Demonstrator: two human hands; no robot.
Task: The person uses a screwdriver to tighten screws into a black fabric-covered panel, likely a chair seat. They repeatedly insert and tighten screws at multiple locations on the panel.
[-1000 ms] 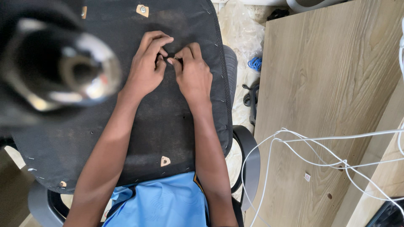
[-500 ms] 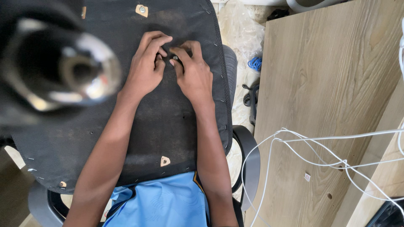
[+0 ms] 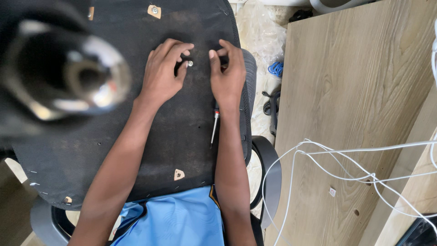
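My left-hand fingers [image 3: 178, 53] are curled together around a small silvery bolt head [image 3: 190, 64], pinching it at the tips against the black underside of an upturned chair seat [image 3: 136, 136]. The left hand [image 3: 163, 73] rests on the seat panel just left of the bolt. My right hand [image 3: 227, 75] sits just right of it, fingers bent and slightly apart, thumb lifted; I cannot tell whether they grip anything, though a slim screwdriver [image 3: 214, 127] runs out from under that palm.

By my reading, the step in hand is working this bolt by hand at the far edge of the seat panel. The next move would call for a firm pinch on the bolt head and keeping it square to the panel, with the right hand steadying or bringing the tool in.

The bolt stands end-on to the camera, its axis going straight into the seat, so only the head shows. The screwdriver's long axis runs near to far, tip towards me, handle hidden under the right hand.

A blurred chrome chair column [image 3: 68, 77] looms at left. To the right lie a pale wooden board [image 3: 355, 114] and loose white cables [image 3: 346, 164].
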